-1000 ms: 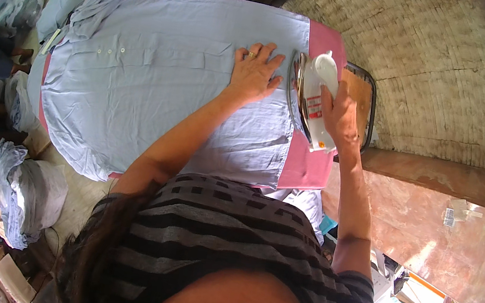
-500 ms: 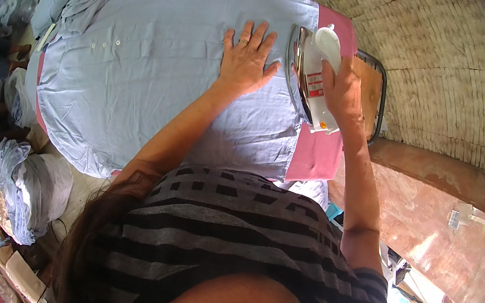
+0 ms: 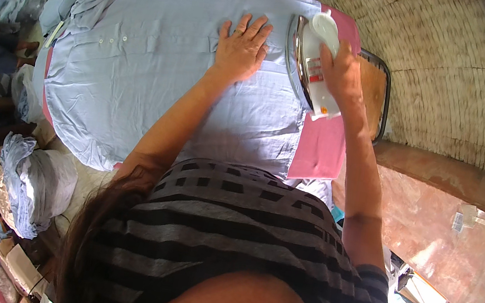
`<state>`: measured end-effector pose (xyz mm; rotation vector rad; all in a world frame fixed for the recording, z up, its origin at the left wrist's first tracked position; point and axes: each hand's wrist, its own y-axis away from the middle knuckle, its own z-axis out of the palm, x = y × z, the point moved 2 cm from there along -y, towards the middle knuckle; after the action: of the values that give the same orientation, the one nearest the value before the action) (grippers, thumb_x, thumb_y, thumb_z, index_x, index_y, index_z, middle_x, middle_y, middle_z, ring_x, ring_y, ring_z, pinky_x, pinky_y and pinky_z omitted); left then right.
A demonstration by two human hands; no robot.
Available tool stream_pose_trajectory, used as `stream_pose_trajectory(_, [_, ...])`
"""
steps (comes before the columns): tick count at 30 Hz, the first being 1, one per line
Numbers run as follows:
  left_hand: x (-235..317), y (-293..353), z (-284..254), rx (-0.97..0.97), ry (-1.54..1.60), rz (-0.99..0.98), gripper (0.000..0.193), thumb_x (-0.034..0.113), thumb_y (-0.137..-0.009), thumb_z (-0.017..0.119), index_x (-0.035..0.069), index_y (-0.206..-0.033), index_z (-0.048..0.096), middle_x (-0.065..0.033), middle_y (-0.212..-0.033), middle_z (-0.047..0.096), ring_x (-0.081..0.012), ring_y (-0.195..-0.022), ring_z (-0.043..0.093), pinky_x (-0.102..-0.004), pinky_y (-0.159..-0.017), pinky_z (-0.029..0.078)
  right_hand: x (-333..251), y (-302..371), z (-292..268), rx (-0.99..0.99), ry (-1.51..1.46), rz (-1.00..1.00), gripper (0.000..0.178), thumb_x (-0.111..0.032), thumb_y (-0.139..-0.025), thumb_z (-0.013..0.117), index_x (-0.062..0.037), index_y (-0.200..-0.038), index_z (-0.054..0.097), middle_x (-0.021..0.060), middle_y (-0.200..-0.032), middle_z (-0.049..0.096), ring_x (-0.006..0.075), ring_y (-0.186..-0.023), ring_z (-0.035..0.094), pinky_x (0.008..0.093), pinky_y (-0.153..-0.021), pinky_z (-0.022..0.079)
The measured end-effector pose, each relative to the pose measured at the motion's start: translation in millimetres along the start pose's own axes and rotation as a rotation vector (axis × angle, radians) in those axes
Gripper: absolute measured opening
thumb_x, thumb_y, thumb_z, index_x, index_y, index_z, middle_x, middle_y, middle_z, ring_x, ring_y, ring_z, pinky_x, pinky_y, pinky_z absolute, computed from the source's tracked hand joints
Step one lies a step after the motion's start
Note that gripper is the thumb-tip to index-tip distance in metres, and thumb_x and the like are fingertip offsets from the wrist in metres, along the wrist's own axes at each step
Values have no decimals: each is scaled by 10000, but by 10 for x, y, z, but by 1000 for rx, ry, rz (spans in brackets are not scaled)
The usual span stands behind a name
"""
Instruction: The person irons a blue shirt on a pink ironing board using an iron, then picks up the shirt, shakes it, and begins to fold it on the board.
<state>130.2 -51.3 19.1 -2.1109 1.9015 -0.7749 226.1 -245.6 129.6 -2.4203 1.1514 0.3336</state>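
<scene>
A light blue buttoned shirt (image 3: 147, 74) is spread over a pink-covered ironing board (image 3: 320, 154), with wrinkles along its near edge. My left hand (image 3: 242, 48) lies flat on the cloth near the middle of the far half, fingers spread. To the right of it, my right hand (image 3: 343, 72) is wrapped round the handle of a white clothes iron (image 3: 317, 69) with a shiny metal base. The iron rests across the right edge of the shirt, where the fabric meets the bare pink cover. Part of its handle is hidden by my fingers.
A woven wall (image 3: 449, 69) rises beyond the board's right end, above a reddish-brown wooden panel (image 3: 424, 197). The board's metal-framed end (image 3: 372, 99) sticks out beside it. At the left are a bundle of clothes in plastic (image 3: 39, 190) and stacked boxes (image 3: 18, 268).
My right hand and the iron have shifted slightly toward the far edge. My left hand has moved a little left and away from me, its thumb now closer in.
</scene>
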Motion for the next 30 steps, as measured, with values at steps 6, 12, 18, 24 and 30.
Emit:
stream_pose_trajectory(6, [-190, -3, -59, -68, -6, -7, 441, 296, -968, 520, 195, -1398, 524, 18, -1499, 445, -243, -1392, 381, -569, -1088, 270, 43, -221, 191, 31, 5, -2, 403, -350, -928, 639, 26, -1054, 568, 308, -846, 663, 476, -804, 675, 506, -648, 549])
stream_pose_trajectory(12, [-73, 15, -78, -52, 10, 3, 452, 282, -955, 532, 152, -1387, 538, -24, -1507, 447, -267, -1409, 378, -561, -1120, 229, 143, -134, 131, 39, 63, 38, 467, -378, -952, 597, 64, -1102, 583, 314, -885, 673, 453, -834, 692, 486, -695, 556])
stream_pose_trajectory(18, [-51, 33, -132, 0, 62, -11, 414, 277, -945, 547, 129, -1330, 566, -32, -1447, 463, -272, -1380, 378, -567, -1088, 245, 10, -124, 56, -29, -31, 110, 472, -391, -965, 581, 65, -1088, 571, 293, -838, 668, 431, -786, 698, 498, -671, 542])
stream_pose_trajectory(24, [-160, 12, -26, 33, 36, -1, 403, 280, -921, 591, 157, -1305, 596, -29, -1416, 474, -271, -1347, 400, -567, -1063, 270, 7, -184, 120, 23, 27, 67, 456, -357, -933, 605, 52, -1133, 587, 314, -970, 663, 480, -900, 659, 511, -772, 527])
stream_pose_trajectory(30, [-252, -224, -182, -160, 213, -88, 290, 352, -856, 686, 186, -1093, 702, -20, -1216, 591, -242, -1174, 511, -471, -905, 389, 53, -165, 94, 71, 17, 13, 407, -329, -920, 630, 54, -1050, 578, 310, -797, 659, 468, -774, 675, 499, -679, 539])
